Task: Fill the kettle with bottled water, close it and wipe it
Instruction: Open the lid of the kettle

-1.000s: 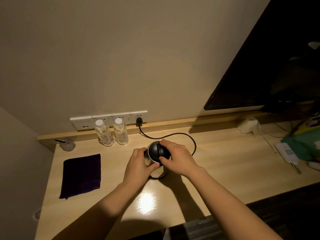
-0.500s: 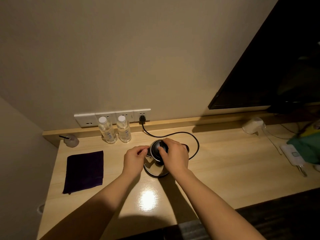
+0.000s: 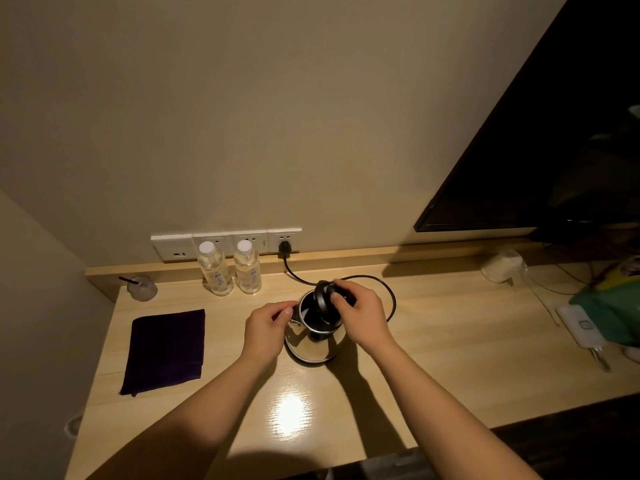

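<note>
R hand (image 3: 360, 315) pinching lid (image 3: 323, 303) tilted over kettle (image 3: 313, 344); L hand (image 3: 268, 327) curled at spout, 9 o'clock. Risk: lid slips, kettle tips.

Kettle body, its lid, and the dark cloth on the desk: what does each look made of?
Kettle body: polished metal, probably stainless steel; it mirrors the room like chrome.
Lid, tilted up in the right hand: matte black, likely plastic; it shows no reflections.
Dark cloth: soft woven or microfibre fabric, deep purple; it lies flat, folded, without shine.
The left hand is at the kettle's rim.
</note>
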